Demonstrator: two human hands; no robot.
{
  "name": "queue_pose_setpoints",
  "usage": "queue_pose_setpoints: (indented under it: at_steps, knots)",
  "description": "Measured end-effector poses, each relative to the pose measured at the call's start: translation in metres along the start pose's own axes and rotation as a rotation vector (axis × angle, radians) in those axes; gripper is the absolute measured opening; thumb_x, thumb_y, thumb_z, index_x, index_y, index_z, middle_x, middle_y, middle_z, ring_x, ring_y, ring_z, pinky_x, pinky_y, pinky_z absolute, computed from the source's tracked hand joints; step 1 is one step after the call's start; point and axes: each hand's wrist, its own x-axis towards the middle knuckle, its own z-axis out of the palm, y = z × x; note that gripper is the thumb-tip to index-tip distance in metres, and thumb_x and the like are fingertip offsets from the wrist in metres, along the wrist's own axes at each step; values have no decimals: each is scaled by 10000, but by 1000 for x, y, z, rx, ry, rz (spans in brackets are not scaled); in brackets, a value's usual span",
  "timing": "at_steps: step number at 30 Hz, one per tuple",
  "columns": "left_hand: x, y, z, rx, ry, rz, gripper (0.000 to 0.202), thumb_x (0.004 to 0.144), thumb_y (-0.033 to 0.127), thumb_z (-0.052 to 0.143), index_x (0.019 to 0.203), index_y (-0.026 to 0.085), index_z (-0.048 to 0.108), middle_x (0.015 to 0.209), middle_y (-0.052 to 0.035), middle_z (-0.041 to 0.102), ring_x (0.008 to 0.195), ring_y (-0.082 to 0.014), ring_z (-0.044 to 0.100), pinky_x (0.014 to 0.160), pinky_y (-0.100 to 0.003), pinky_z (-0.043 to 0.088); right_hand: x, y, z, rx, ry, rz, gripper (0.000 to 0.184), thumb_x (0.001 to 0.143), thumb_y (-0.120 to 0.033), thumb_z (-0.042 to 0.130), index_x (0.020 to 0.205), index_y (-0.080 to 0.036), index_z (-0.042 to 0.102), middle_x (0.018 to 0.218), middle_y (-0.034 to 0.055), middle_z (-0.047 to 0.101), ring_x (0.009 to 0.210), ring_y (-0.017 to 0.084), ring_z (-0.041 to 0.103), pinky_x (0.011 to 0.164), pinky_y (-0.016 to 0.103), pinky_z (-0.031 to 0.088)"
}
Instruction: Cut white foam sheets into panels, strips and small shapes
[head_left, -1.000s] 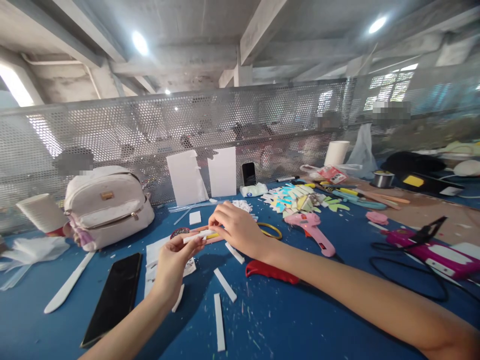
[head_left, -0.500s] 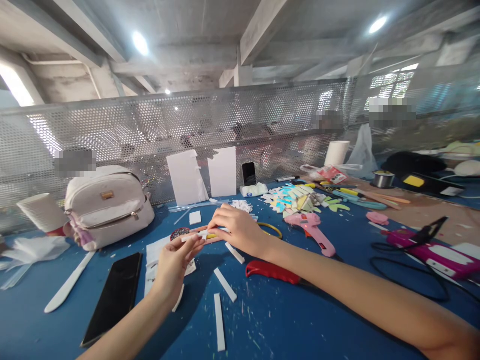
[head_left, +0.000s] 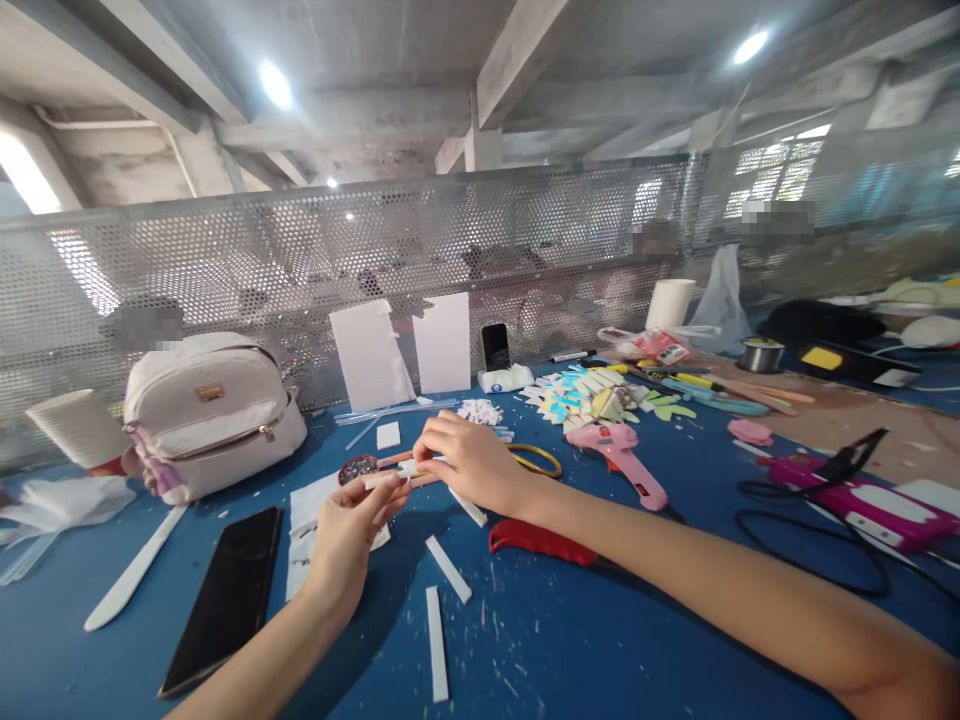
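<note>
A short white strip (head_left: 379, 481) is pinched between the thumb and fingers of my left hand (head_left: 341, 545). My right hand (head_left: 469, 462) meets it from the other side, its fingertips closed at the strip's right end, partly hiding it. Below the hands, loose white strips (head_left: 436, 645) lie on the blue table. Behind my fingers is a small round dish of dark bits (head_left: 358, 469). A yellow ring-shaped handle (head_left: 541, 460) shows just past my right wrist, and a red-handled tool (head_left: 536, 541) lies partly under my right forearm.
A black phone (head_left: 223, 600) and white plastic knife (head_left: 135, 570) lie left, near a pale backpack (head_left: 214, 420). A pink glue gun (head_left: 619, 460) and a pile of coloured scraps (head_left: 592, 395) are right of centre. A perforated metal screen (head_left: 300, 260) stands behind.
The view has shifted slightly. Both hands stay together at the white strip, with only small finger movements.
</note>
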Motion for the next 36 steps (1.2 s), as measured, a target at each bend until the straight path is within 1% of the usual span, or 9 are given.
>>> queue_pose_setpoints:
  at_steps: [6, 9, 12, 16, 20, 24, 28, 31, 36]
  knots:
    - [-2, 7, 2, 138, -22, 151, 360, 629, 387, 914, 856, 140, 783, 981, -83, 782, 883, -191, 737, 791, -222, 588, 2, 4, 3, 150, 24, 173, 166, 925, -57, 627, 799, -165, 621, 825, 11, 652, 820, 165, 572, 730, 271, 429]
    - [-1, 9, 1, 189, -10, 225, 313, 628, 376, 904, 830, 167, 785, 970, -64, 781, 861, -188, 728, 798, -234, 580, 5, 3, 0, 226, 43, 190, 136, 935, -74, 623, 831, -159, 641, 845, 12, 671, 785, 149, 587, 694, 250, 441]
    - [-2, 9, 2, 238, -25, 263, 272, 619, 346, 897, 803, 177, 790, 901, -64, 782, 804, -193, 725, 760, -240, 573, 6, -3, -5, 271, 63, 151, 107, 905, -119, 700, 815, -169, 670, 828, 3, 674, 809, 153, 587, 715, 251, 445]
    - [-8, 8, 6, 293, -89, 260, 211, 609, 307, 884, 756, 188, 792, 766, -63, 770, 733, -215, 722, 699, -258, 564, 2, -16, -6, 282, 71, 77, 109, 857, -136, 769, 794, -188, 696, 807, -5, 680, 852, 172, 578, 772, 276, 439]
    - [-14, 8, 11, 320, -134, 256, 137, 595, 274, 867, 659, 195, 775, 725, -61, 763, 722, -214, 706, 700, -258, 554, -2, -21, -1, 266, 55, 18, 96, 842, -150, 791, 797, -192, 717, 788, -11, 679, 836, 171, 564, 749, 272, 434]
    - [-16, 11, 15, 326, -150, 248, 120, 583, 269, 846, 616, 191, 762, 673, -55, 747, 667, -204, 685, 658, -258, 539, -3, -20, 3, 231, 34, -2, 93, 827, -219, 817, 798, -197, 731, 758, -12, 666, 831, 172, 558, 713, 269, 430]
    - [-16, 13, 16, 320, -146, 240, 119, 563, 249, 840, 605, 179, 752, 640, -37, 725, 617, -176, 653, 625, -240, 519, -4, -22, 4, 170, -8, -18, 101, 864, -237, 785, 816, -199, 704, 795, -5, 657, 876, 182, 561, 715, 277, 423]
    - [-15, 12, 16, 320, -148, 226, 109, 552, 213, 836, 592, 171, 744, 593, -15, 693, 578, -151, 621, 586, -215, 495, -4, -25, 4, 109, -51, -44, 107, 902, -159, 726, 838, -183, 644, 879, 14, 646, 909, 190, 541, 737, 294, 415]
    - [-13, 8, 14, 324, -160, 204, 83, 579, 202, 819, 578, 165, 744, 605, -38, 705, 590, -162, 632, 588, -224, 504, -6, -27, 6, 48, -92, -55, 81, 963, -161, 621, 903, -180, 571, 954, 50, 611, 906, 207, 500, 745, 328, 411]
